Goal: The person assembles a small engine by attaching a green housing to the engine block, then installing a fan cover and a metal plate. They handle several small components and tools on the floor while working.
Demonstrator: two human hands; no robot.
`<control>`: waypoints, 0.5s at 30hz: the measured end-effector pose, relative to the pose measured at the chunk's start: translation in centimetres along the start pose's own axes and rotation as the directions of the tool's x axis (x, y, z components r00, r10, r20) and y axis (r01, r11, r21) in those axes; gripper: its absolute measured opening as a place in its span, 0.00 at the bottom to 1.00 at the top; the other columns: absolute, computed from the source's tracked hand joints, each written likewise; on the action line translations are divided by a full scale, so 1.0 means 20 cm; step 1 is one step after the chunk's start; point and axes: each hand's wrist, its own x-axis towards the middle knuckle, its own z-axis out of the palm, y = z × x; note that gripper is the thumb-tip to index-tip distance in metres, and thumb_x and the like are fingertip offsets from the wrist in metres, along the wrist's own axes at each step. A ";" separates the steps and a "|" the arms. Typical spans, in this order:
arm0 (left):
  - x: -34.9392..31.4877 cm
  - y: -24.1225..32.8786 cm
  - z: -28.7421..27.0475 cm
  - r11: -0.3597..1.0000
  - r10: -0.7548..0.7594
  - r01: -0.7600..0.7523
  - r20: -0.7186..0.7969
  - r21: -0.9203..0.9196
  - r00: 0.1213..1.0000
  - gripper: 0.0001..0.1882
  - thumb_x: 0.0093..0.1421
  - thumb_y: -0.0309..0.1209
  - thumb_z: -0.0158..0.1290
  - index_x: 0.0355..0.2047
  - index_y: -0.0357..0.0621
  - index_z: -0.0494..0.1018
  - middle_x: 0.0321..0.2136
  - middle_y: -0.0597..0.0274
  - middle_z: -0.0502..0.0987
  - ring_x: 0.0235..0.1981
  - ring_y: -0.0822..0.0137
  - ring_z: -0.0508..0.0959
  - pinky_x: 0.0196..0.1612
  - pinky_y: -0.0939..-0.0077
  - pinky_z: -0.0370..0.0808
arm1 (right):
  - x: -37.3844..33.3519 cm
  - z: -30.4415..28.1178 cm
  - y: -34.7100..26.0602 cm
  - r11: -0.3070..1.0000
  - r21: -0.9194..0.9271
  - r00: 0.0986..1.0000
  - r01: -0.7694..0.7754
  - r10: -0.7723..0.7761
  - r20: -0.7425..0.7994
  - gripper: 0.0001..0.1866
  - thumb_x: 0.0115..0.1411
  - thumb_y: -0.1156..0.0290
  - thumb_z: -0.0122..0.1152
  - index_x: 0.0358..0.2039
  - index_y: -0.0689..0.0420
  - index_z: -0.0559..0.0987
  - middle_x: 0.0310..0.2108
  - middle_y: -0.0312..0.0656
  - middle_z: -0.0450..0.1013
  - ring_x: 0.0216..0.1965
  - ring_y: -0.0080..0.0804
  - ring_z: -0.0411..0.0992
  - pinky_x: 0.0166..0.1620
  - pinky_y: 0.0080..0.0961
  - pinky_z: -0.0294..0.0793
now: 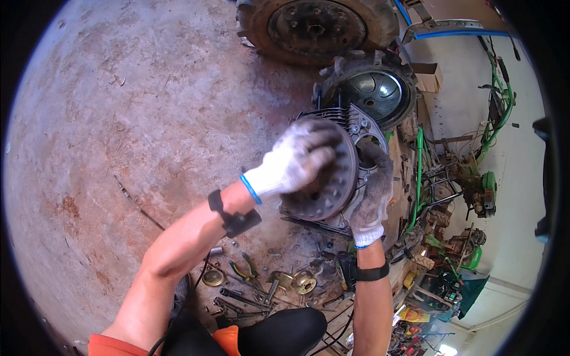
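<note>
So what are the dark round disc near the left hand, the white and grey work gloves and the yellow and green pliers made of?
The disc seems metal, dull and grimy, given its brownish-grey surface. The gloves look like matte knitted fabric, with soft, gathered cuffs. The pliers probably have plastic or rubber grips, judging by bright colour.
</note>
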 end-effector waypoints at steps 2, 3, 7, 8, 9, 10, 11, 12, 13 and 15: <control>-0.07 0.10 0.01 0.941 0.324 -0.319 -0.031 0.115 0.946 0.21 0.70 0.37 0.60 0.60 0.44 0.84 0.65 0.49 0.80 0.74 0.39 0.71 0.76 0.40 0.68 | 0.00 0.00 0.01 0.999 0.029 0.999 -0.041 0.042 -0.006 0.35 0.80 0.43 0.52 0.62 0.67 0.79 0.59 0.52 0.80 0.60 0.44 0.78 0.67 0.44 0.76; -0.13 0.15 0.03 0.938 0.321 -0.319 0.009 0.132 0.947 0.20 0.68 0.36 0.63 0.58 0.44 0.85 0.64 0.51 0.80 0.75 0.38 0.69 0.77 0.37 0.66 | 0.00 -0.01 0.01 0.995 -0.104 1.000 0.009 -0.008 0.015 0.36 0.80 0.42 0.52 0.63 0.67 0.78 0.59 0.52 0.79 0.60 0.45 0.78 0.67 0.44 0.76; -0.50 0.26 0.00 0.947 0.248 -0.282 0.209 0.152 0.946 0.23 0.61 0.33 0.66 0.57 0.42 0.83 0.71 0.47 0.73 0.77 0.35 0.66 0.76 0.24 0.63 | 0.01 -0.03 0.00 0.988 -0.061 0.989 -0.143 0.145 0.034 0.34 0.81 0.45 0.52 0.66 0.66 0.76 0.62 0.48 0.78 0.63 0.41 0.75 0.70 0.41 0.73; -0.58 0.23 -0.02 0.941 0.219 -0.278 0.283 0.191 0.934 0.24 0.60 0.33 0.68 0.56 0.42 0.83 0.71 0.48 0.73 0.77 0.35 0.66 0.76 0.25 0.64 | 0.02 -0.03 0.00 0.961 0.094 0.965 -0.261 0.260 0.025 0.33 0.81 0.47 0.52 0.68 0.66 0.75 0.63 0.46 0.77 0.64 0.38 0.74 0.71 0.40 0.73; -0.65 0.21 -0.04 0.942 0.214 -0.267 0.252 0.203 0.944 0.25 0.57 0.32 0.69 0.56 0.42 0.83 0.72 0.49 0.72 0.77 0.35 0.67 0.76 0.25 0.64 | 0.00 -0.03 -0.02 0.997 -0.039 0.996 -0.070 0.073 0.055 0.37 0.80 0.42 0.53 0.65 0.68 0.77 0.60 0.52 0.78 0.60 0.44 0.77 0.66 0.42 0.76; -0.69 0.18 -0.04 0.947 0.166 -0.233 0.286 0.221 0.944 0.26 0.57 0.32 0.70 0.56 0.42 0.83 0.72 0.49 0.72 0.77 0.35 0.67 0.76 0.26 0.64 | 0.00 -0.02 -0.03 0.997 -0.045 0.997 -0.058 0.060 0.043 0.36 0.80 0.43 0.53 0.65 0.68 0.77 0.60 0.52 0.78 0.60 0.44 0.77 0.66 0.42 0.76; -0.73 0.16 -0.05 0.949 0.128 -0.204 0.298 0.239 0.946 0.26 0.57 0.31 0.70 0.56 0.42 0.82 0.72 0.49 0.72 0.77 0.36 0.67 0.76 0.26 0.64 | 0.00 -0.02 -0.03 0.998 -0.056 0.999 -0.026 0.029 0.046 0.36 0.80 0.43 0.54 0.65 0.68 0.77 0.60 0.52 0.78 0.60 0.44 0.77 0.66 0.41 0.76; -0.75 0.14 -0.05 0.950 0.092 -0.177 0.311 0.256 0.946 0.26 0.56 0.31 0.70 0.57 0.42 0.82 0.72 0.49 0.72 0.77 0.36 0.67 0.76 0.27 0.65 | 0.00 -0.02 -0.04 0.998 -0.066 0.999 0.000 0.003 0.042 0.35 0.80 0.44 0.54 0.65 0.69 0.77 0.60 0.52 0.78 0.61 0.44 0.77 0.66 0.41 0.76; -0.76 0.12 -0.05 0.950 0.097 -0.172 0.275 0.261 0.956 0.26 0.57 0.31 0.69 0.57 0.41 0.82 0.71 0.49 0.73 0.77 0.37 0.67 0.76 0.29 0.65 | 0.00 -0.01 -0.04 0.999 -0.041 0.999 -0.019 0.020 0.040 0.35 0.80 0.45 0.54 0.65 0.68 0.77 0.60 0.52 0.78 0.60 0.44 0.77 0.66 0.41 0.76; -0.76 0.10 -0.05 0.948 0.080 -0.163 0.292 0.273 0.953 0.27 0.57 0.30 0.69 0.58 0.41 0.82 0.70 0.49 0.73 0.77 0.37 0.67 0.77 0.32 0.66 | 0.00 -0.01 -0.04 0.997 0.009 0.997 -0.070 0.070 0.026 0.33 0.80 0.47 0.55 0.65 0.68 0.77 0.60 0.52 0.78 0.60 0.45 0.78 0.66 0.41 0.77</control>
